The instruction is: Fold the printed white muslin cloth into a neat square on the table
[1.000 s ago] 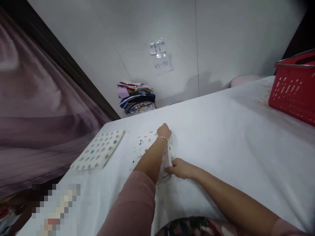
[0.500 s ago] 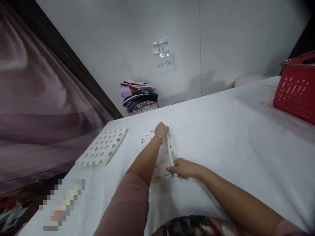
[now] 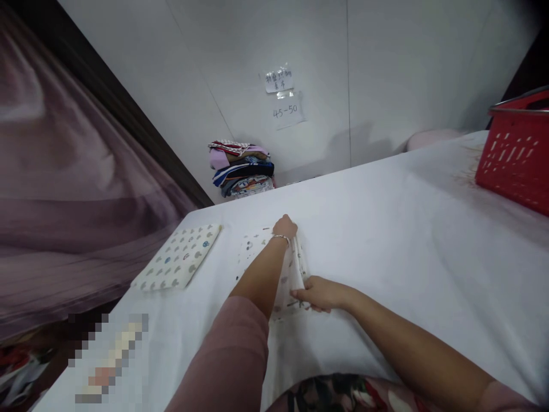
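Observation:
A white patterned cloth (image 3: 286, 289) with small printed figures lies partly folded on the white-covered table. At its far right end my left hand (image 3: 285, 226) is closed on the folded edge, its fingertips mostly hidden behind the back of the hand. My right hand (image 3: 319, 293) pinches the near right corner of the same cloth between thumb and fingers. My left forearm crosses over the cloth and covers part of it. To the left, apart from both hands, a cream folded cloth (image 3: 178, 257) with mushroom-like prints lies flat.
A stack of folded clothes (image 3: 243, 167) stands beyond the table's far edge, against the wall. On the right is a red plastic basket (image 3: 514, 154). A pinkish curtain (image 3: 86, 189) hangs at left. Handwritten signs (image 3: 285, 111) are on the wall. A blurred-out patch covers the lower left.
My left hand has shifted slightly to the right along with the far end of the cloth's folded edge. My right hand keeps its pinch in nearly the same place.

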A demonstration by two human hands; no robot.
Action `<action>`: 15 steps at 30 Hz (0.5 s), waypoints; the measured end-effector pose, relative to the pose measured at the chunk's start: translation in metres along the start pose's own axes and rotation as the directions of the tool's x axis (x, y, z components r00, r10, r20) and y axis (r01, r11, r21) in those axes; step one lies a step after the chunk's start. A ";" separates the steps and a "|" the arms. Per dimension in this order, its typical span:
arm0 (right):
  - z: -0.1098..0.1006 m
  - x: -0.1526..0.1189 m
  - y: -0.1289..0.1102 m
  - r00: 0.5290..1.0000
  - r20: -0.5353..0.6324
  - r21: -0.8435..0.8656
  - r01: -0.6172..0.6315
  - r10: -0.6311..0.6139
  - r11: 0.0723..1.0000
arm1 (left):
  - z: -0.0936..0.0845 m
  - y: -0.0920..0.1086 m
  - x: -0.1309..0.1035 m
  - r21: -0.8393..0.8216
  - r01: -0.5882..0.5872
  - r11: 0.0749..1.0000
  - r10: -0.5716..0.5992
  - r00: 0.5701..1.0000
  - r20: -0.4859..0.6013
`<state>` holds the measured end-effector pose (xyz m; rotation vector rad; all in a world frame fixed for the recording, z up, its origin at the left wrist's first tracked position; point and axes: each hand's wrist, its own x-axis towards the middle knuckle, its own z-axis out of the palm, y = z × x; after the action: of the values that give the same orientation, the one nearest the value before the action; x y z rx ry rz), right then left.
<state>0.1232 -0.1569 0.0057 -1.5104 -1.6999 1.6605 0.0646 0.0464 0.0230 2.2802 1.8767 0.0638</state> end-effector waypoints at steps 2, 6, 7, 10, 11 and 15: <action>0.000 -0.002 -0.002 1.000 -0.001 -0.004 -0.007 0.007 1.000 | 0.000 -0.003 0.001 -0.011 -0.009 1.000 0.009 1.000 0.028; -0.001 -0.006 -0.006 1.000 0.024 -0.008 -0.008 0.008 1.000 | 0.003 -0.006 -0.002 -0.044 -0.011 0.999 0.012 0.999 0.034; -0.002 -0.007 -0.006 0.999 0.047 -0.009 -0.005 0.006 1.000 | 0.005 -0.006 -0.004 -0.055 -0.013 0.998 0.015 1.000 0.026; -0.005 -0.010 -0.006 0.989 0.145 -0.018 0.012 -0.010 1.000 | 0.011 -0.008 -0.012 -0.081 -0.035 0.996 0.035 0.999 -0.004; -0.006 -0.011 -0.006 0.984 0.175 -0.023 0.019 -0.015 1.000 | 0.013 -0.008 -0.014 -0.085 -0.044 0.995 0.042 0.999 -0.016; -0.009 -0.014 -0.007 0.955 0.295 -0.063 0.008 0.011 0.998 | 0.018 -0.008 -0.025 -0.105 -0.063 0.992 0.056 0.996 -0.065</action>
<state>0.1325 -0.1617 0.0201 -1.3422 -1.9168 1.9306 0.0550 0.0215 0.0064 2.2857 1.7878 0.2401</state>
